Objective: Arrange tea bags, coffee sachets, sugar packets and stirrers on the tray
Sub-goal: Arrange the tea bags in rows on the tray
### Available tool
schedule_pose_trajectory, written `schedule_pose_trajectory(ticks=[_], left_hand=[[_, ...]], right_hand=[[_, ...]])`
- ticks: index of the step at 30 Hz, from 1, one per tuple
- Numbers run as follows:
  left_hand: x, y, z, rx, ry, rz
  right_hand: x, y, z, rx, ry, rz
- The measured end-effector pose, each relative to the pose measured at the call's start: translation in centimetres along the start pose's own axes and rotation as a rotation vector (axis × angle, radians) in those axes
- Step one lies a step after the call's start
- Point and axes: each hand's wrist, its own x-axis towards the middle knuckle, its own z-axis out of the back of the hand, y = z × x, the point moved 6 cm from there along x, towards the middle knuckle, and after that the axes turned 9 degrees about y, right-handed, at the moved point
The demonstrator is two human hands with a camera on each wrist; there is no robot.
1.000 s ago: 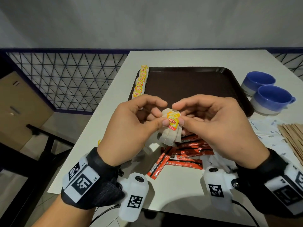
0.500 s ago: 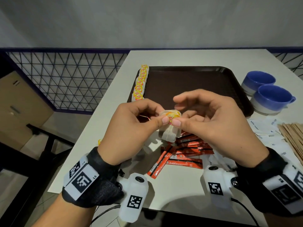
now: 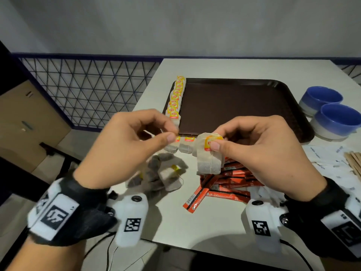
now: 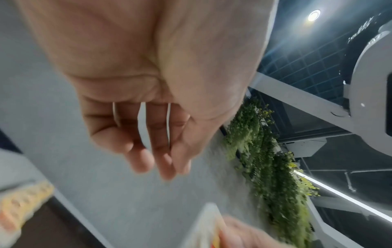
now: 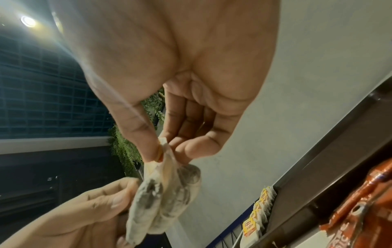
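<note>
We're mid tea-bag step: right hand [image 3: 259, 153] pinches a tea bag [image 3: 210, 157] by its tag above the bench [image 3: 175, 212]. Left hand [image 3: 125, 151]: curled, pinching something thin, can't tell what. Next: lay it into the row [image 3: 175, 100] of approx. 8 on the tray [image 3: 234, 106]'s left edge. 2 blue cups [image 3: 336, 120].

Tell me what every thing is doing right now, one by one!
Right hand: pinches a tea bag by its tag.
Tea bag: hangs in the air above the table.
Left hand: fingers curled; whether it holds the string is unclear.
Tray: mostly bare, with a row of tea bags along its left edge.
Coffee sachets: piled on the table.
Blue cups: upright beside the tray.
</note>
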Motion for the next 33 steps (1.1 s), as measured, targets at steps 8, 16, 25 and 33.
schedule_pose_trajectory(ticks=[8,16,25,33], left_hand=[[-2.6,4.7,4.7,0.535,0.241,0.384],[-2.4,9.8,3.0,0.878,0.341,0.446],[-1.8,10.2,2.5,0.896,0.34,0.477],[-2.4,8.9,2.9,0.839,0.284,0.436]], right_hand=[[0.3,-0.3,-1.0,-0.015,0.018,-0.025],[0.5,-0.4,-2.0,-0.028,0.057,-0.06],[0.3,-0.3,-1.8,-0.016,0.049,-0.052],[0.4,-0.4,-1.9,-0.008,0.056,-0.043]])
